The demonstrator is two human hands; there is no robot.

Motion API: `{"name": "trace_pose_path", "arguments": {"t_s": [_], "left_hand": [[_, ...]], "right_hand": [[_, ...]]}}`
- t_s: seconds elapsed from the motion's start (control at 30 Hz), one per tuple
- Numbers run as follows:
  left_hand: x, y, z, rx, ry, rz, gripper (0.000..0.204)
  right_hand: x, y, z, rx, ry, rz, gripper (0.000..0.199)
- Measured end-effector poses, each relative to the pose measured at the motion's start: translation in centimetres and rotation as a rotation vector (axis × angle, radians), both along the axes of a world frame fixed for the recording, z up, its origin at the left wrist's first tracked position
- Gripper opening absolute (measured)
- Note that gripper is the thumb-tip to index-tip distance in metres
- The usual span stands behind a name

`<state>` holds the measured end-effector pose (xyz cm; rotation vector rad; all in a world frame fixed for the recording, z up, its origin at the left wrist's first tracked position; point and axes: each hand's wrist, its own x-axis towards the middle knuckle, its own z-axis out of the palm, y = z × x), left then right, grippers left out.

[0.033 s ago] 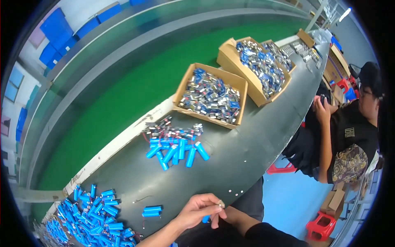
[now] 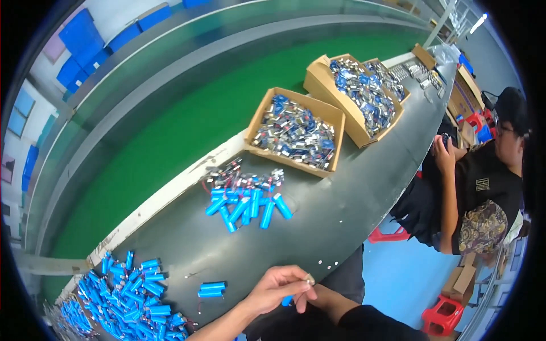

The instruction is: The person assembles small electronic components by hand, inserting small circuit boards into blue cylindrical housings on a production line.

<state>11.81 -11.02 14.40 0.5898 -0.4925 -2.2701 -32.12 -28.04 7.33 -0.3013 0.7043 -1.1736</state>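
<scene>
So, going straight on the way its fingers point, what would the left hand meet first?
Probably the right hand, partly hidden behind the left hand, though depth is unclear and they may touch now.

A bright room with bendy edges.
Far ahead and to the right of the left hand [image 2: 278, 288], a long lamp [image 2: 478, 23] glows plain white. Ahead of the hand, the dark counter [image 2: 324, 213] has a soft, pale shine, and the green belt [image 2: 165, 145] past it looks bright. The black sleeve [image 2: 375, 325] to the hand's right is so dark that its folds hardly show. The small piece [image 2: 309, 279] in the hand looks fuzzy. Far ahead and left, the grey strip [image 2: 182, 65] bends like a bow, and black fills the corners.
</scene>
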Motion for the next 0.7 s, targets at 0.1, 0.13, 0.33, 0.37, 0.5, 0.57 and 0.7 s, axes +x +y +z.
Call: {"name": "trace_pose_path", "arguments": {"t_s": [0.1,0.13,0.33,0.37,0.5,0.57,0.7], "left_hand": [[-1.1,-0.5,-0.4,-0.059,0.010,-0.106,0.010],[-1.2,-0.5,-0.3,-0.085,-0.016,-0.095,0.011],[-1.2,-0.5,-0.3,-0.226,-0.074,-0.057,0.016],[-1.7,-0.7,-0.7,-0.234,-0.071,-0.043,0.016],[-2.8,-1.2,-0.4,-0.338,-0.135,-0.047,0.013],[-0.9,-0.7,-0.6,-0.339,-0.208,-0.013,0.013],[-1.5,0.8,0.9,-0.325,-0.354,0.155,0.011]], "right_hand": [[-20.5,-7.2,7.1,-0.207,-0.003,-0.245,0.041],[-17.8,-7.7,7.3,-0.210,-0.018,-0.214,0.041],[22.2,10.1,-12.9,-0.453,0.588,0.349,0.032],[26.0,14.6,-15.6,-0.491,0.702,0.435,0.031],[23.4,19.3,-21.2,-0.610,1.364,1.028,0.039],[24.1,20.5,-10.6,-0.374,1.121,1.003,0.034],[20.0,20.5,0.3,-0.508,0.916,1.057,0.039]]}}
